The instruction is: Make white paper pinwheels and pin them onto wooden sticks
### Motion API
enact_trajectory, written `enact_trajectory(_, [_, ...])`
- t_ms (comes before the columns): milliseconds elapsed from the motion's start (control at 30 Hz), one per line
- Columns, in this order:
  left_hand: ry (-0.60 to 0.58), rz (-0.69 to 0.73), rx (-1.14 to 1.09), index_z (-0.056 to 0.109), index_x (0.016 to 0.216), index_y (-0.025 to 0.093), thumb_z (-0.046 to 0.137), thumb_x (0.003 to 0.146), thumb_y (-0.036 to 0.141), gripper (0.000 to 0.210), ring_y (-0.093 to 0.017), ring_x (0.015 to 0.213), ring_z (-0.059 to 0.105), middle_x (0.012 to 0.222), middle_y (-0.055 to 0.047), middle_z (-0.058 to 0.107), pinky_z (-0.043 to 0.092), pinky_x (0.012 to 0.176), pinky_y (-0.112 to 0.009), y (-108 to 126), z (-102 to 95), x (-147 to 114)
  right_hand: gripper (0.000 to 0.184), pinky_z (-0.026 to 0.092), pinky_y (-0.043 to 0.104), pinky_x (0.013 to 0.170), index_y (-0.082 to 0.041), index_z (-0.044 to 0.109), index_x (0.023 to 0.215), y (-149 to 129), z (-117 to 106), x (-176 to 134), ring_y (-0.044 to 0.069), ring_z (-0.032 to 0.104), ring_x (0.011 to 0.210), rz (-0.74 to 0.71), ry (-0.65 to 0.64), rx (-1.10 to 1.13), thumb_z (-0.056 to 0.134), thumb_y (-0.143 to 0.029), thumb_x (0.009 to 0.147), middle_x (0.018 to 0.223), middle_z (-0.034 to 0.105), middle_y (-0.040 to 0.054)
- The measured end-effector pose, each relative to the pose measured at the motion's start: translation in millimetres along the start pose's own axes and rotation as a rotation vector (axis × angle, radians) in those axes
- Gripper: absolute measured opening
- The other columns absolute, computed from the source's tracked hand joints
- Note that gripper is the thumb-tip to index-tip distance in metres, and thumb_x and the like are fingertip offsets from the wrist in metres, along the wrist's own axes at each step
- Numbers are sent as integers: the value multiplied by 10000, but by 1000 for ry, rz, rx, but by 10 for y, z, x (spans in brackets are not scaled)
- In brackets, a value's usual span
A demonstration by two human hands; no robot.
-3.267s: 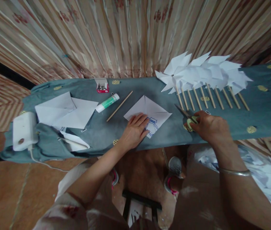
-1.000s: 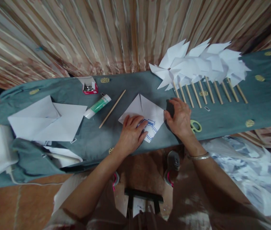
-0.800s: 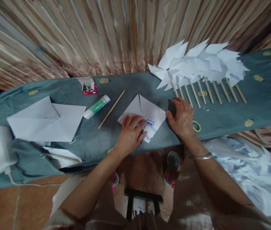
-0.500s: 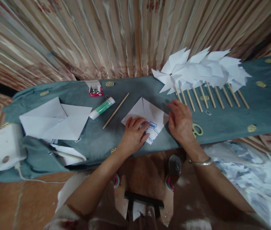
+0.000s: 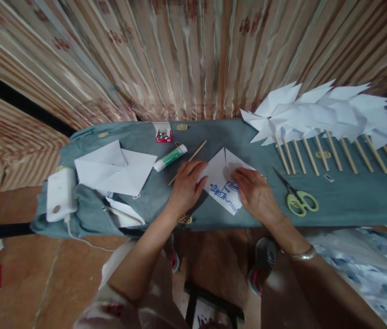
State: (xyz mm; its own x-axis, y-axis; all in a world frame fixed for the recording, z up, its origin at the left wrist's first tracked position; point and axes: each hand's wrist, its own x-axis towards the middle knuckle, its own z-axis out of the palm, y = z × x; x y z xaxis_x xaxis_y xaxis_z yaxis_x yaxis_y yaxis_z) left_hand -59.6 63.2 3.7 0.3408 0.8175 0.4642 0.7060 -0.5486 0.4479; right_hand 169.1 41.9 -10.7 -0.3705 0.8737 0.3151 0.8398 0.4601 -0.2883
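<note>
A square sheet of white paper [image 5: 221, 167] lies on the cloth with one corner pointing away from me. A slit runs in from that far corner, and blue line drawing shows on its near half. At the sheet's left corner is my left hand [image 5: 188, 186], with thumb and fingers closed about the edge. My right hand [image 5: 255, 192] has its curled fingers on the right side of the sheet, covering part of the drawing. Green-handled scissors [image 5: 298, 198] lie right of my right hand. A thin wooden stick [image 5: 196, 151] lies partly behind my left hand.
Overlapping white paper pinwheels [image 5: 316, 114] on sticks lie at the back right. Left are a glue stick [image 5: 170, 158], a small red box of metal pins [image 5: 163, 133], folded paper [image 5: 114, 169] and a white power adapter [image 5: 61, 194] with a cable. A plastic bag [image 5: 368, 269] sits below right.
My right hand has moved in from beside the sheet onto its right side. My left hand has drawn back to the left corner, baring more drawing. The whole scissors now show; the view has shifted.
</note>
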Motion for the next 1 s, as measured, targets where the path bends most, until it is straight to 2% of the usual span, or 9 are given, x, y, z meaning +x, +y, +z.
enact_trajectory(133, [79,-173,164,588,1234,167,562,889,231,352,-256,1142,553,1209,-113,634,441,1006,-434,-279,-251,57,350,465,484,924,-87,638,1175,-12,6,5,325,538,1107,-6,11,4,405,-163,925,1226,627,185])
enact_trajectory(267, [-20,-389,336,614,1230,130,635,823,232,420,-338,1145,536,1210,-144,654,439,958,-498,-449,-431,90,348,465,484,939,-99,637,1175,-15,11,3,317,545,1112,1,21,6,392,-178,941,1226,629,180])
enact_trajectory(433, [-125,-450,400,637,1213,121,604,818,196,403,-348,1112,582,1158,-157,689,459,937,-498,-583,-449,100,344,467,494,956,-100,634,1182,5,41,-13,319,553,1118,-7,31,18,403,-193,944,1232,630,177])
enact_trajectory(567, [-71,-468,331,666,1154,129,601,797,178,366,-334,1058,620,1102,-154,710,474,930,-473,-679,-419,121,337,469,520,964,-113,649,1159,21,64,-24,321,564,1115,21,65,51,407,-219,949,1231,640,176])
enact_trajectory(667, [55,-462,122,677,1113,163,613,807,228,320,-301,1005,635,1065,-131,719,478,922,-444,-583,-400,152,332,459,542,991,-141,659,1145,-7,43,-13,318,566,1149,78,128,151,416,-257,951,1249,639,173])
enact_trajectory(767, [108,-485,-288,675,1107,206,621,831,356,318,-223,848,641,949,-73,718,506,790,-356,-272,-313,162,315,460,509,1016,-175,667,1137,-97,-8,20,289,586,1156,203,196,409,501,-344,929,1241,651,151])
enact_trajectory(833, [-7,-542,-649,684,1080,184,609,836,408,340,-160,667,596,772,-29,680,483,629,-285,-5,-210,139,352,513,460,946,-200,674,1125,-188,-42,47,267,636,1076,339,166,718,607,-432,868,1169,688,123])
enact_trajectory(900, [-170,-588,-954,709,1006,152,625,819,465,375,-104,550,511,687,-10,641,423,533,-236,236,-102,93,417,558,406,822,-212,693,1084,-285,-69,70,243,684,929,463,40,1111,686,-511,792,1031,729,88])
enact_trajectory(1000, [-301,-711,-1222,724,928,120,696,754,510,428,-76,518,479,664,-17,634,373,477,-201,462,-6,5,413,558,337,687,-196,732,957,-397,-97,88,185,677,703,584,-104,1570,770,-519,703,815,733,39])
